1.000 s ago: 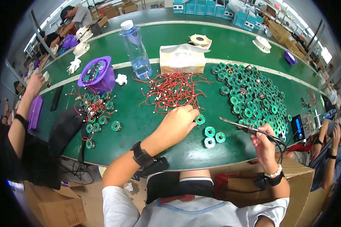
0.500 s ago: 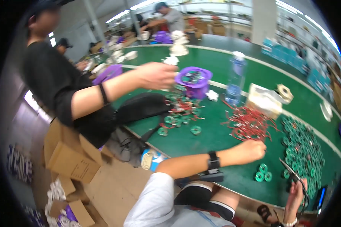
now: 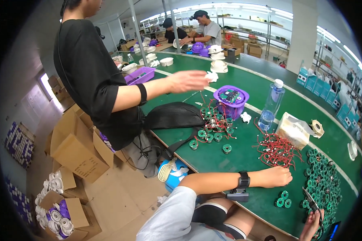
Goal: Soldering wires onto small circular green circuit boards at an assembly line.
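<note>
My left hand (image 3: 278, 176) is closed in a fist above the green table, just below a tangled heap of red wires (image 3: 278, 149). What its fingers hold, if anything, is hidden. At the lower right, my right hand (image 3: 312, 224) grips what looks like a pair of scissors (image 3: 311, 198), with pointed metal blades and a thin black looped handle. The blades point up and left, beside a broad spread of small round green circuit boards (image 3: 323, 180). Between my hands lies a small cluster of three round green parts (image 3: 283, 199).
A clear bottle (image 3: 272, 105), a purple tub (image 3: 231, 102) holding boards and an opened white packet (image 3: 292, 131) stand farther back. Wired boards (image 3: 215, 125) lie by a black bag (image 3: 173, 115). At left, a co-worker's arm (image 3: 161, 89) reaches over the table; cartons (image 3: 78, 152) sit on the floor.
The view has shifted, so the scene sits differently in the picture. The co-worker's hand still reaches toward the purple tub. My left fist and the scissors in my right hand stay much alike.
</note>
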A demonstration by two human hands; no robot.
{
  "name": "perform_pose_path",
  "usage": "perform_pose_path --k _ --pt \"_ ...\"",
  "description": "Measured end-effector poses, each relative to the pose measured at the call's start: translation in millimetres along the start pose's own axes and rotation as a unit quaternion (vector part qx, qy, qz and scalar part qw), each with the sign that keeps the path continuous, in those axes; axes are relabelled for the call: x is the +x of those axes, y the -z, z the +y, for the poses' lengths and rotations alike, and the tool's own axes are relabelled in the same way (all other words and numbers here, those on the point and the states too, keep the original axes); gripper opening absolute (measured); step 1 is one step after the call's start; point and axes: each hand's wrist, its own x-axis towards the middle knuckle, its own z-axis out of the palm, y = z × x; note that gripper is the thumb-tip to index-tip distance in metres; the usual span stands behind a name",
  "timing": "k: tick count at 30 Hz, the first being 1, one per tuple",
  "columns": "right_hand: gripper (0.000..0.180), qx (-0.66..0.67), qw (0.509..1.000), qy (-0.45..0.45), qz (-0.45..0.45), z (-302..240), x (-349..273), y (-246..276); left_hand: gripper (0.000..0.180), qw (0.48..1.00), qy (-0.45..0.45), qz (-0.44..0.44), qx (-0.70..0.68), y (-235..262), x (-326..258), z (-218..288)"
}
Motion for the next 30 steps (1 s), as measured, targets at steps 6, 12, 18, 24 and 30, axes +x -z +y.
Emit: perform_pose_path --k 6,12,18,24,30 --pt "0.011 0.008 0.999 0.033 -0.036 19 15 16 0.008 1.0 -0.005 0.016 0.022 -5 0 2" --pt "0.009 -0.009 1.0 0.001 0.027 12 1 -1 0.026 0.994 0.088 -0.024 -0.059 -1 3 0" --pt "0.009 -0.005 1.0 -0.014 -0.02 7 0 -12 0.014 0.97 0.182 -0.054 -0.152 18 7 -4" --pt "0.008 -0.008 0.998 -0.041 -0.037 8 3 -18 0.01 0.927 0.26 -0.149 -0.223 19 8 -12" --pt "0.007 0.0 0.997 -0.052 -0.05 10 5 -15 0.007 0.947 0.15 -0.093 -0.268 8 12 -5"
